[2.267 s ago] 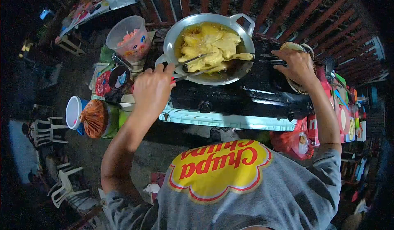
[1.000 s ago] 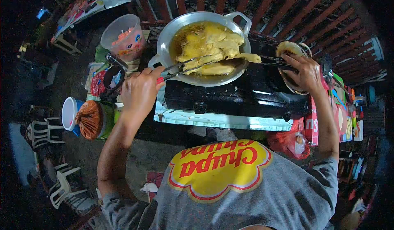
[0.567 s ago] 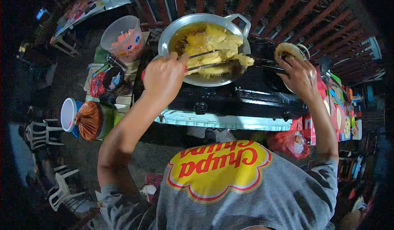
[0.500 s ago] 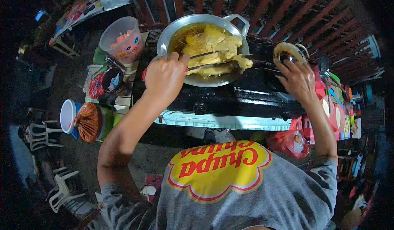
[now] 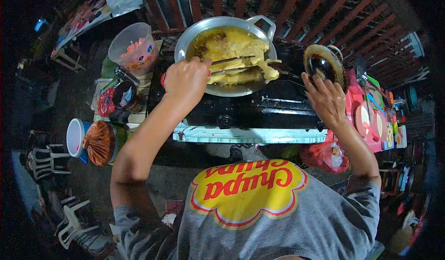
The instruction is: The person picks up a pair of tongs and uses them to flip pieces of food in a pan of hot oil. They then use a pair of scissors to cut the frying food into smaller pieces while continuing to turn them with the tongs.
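Observation:
My left hand (image 5: pixel 187 80) is closed around red-handled tongs (image 5: pixel 233 59), whose two metal arms reach over the wok. Between and around the arms are pale yellow pieces that look like chicken (image 5: pixel 243 49), partly under oil. They lie in a large silver wok (image 5: pixel 183 39) of bubbling yellow oil, with darker bits at its far left. My right hand (image 5: pixel 328 103) has its fingers curled at the thin handle of a dark metal spatula (image 5: pixel 283 68); the grip is partly hidden. The spatula's head touches the chicken at the wok's right rim.
The wok stands on a black stove (image 5: pixel 250 114). A small blackened pan (image 5: pixel 324 58) sits just beyond my right hand. At left are a clear tub (image 5: pixel 132 46) with pinkish contents and a brown tied bag (image 5: pixel 99 144). Red slats (image 5: pixel 315 9) rise behind.
My right hand has drawn slightly left and toward me, off the small pan, and the spatula handle slopes more steeply. My left hand keeps the tongs over the wok. The view has shifted slightly.

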A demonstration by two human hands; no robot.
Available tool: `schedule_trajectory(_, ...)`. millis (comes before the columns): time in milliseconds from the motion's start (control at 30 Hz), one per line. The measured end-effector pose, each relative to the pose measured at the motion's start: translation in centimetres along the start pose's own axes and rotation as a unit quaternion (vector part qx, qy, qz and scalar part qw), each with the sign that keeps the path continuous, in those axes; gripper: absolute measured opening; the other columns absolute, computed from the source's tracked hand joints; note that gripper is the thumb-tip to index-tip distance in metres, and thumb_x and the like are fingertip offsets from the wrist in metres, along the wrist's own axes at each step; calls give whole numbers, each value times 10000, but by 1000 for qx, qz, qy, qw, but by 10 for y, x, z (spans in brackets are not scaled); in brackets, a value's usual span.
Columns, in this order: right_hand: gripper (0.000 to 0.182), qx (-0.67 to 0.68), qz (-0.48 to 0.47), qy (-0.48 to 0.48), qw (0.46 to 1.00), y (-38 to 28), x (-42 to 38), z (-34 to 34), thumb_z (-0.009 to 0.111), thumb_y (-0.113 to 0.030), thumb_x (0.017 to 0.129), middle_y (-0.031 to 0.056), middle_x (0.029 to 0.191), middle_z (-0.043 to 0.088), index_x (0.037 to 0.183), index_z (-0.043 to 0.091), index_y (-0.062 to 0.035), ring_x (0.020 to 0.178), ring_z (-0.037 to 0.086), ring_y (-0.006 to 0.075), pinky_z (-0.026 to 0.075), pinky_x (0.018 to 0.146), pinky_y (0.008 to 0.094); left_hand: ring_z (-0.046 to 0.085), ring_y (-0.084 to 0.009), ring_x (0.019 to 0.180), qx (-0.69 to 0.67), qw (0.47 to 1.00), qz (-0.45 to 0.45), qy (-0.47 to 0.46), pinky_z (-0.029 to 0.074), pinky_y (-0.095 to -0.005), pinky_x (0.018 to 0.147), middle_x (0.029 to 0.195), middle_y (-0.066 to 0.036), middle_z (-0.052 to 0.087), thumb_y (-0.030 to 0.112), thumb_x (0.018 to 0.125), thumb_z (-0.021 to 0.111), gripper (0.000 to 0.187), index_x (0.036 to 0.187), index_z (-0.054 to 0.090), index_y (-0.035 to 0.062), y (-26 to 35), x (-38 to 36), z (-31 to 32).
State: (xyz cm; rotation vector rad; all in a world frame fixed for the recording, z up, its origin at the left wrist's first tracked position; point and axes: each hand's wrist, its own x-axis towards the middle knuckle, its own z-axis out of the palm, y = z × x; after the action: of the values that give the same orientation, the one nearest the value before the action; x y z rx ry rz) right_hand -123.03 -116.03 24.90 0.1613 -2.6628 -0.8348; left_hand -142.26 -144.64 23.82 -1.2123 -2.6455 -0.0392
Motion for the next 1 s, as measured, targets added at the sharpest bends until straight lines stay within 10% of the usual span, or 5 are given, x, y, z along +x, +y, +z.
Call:
schedule_trajectory(533, 452, 309, 201, -76, 926, 41, -9, 57, 724, -299, 735, 72, 981, 652, 1160, 619, -187, 770, 644, 265, 508, 689, 350, 643, -277, 766, -46, 999, -26, -10, 504, -384, 655, 839, -88, 648, 266, 739, 691, 373, 1089, 634, 151, -14, -8, 2)
schedule_trajectory(1000, 490, 100, 37, -22, 994, 11, -4, 0, 682, -300, 733, 34, 1015, 622, 1204, 575, -220, 854, 599, 201, 484, 751, 337, 645, -273, 734, -9, 1000, -21, -12, 506, -381, 634, 809, -97, 636, 251, 732, 695, 357, 1062, 625, 134, -7, -1, 10)
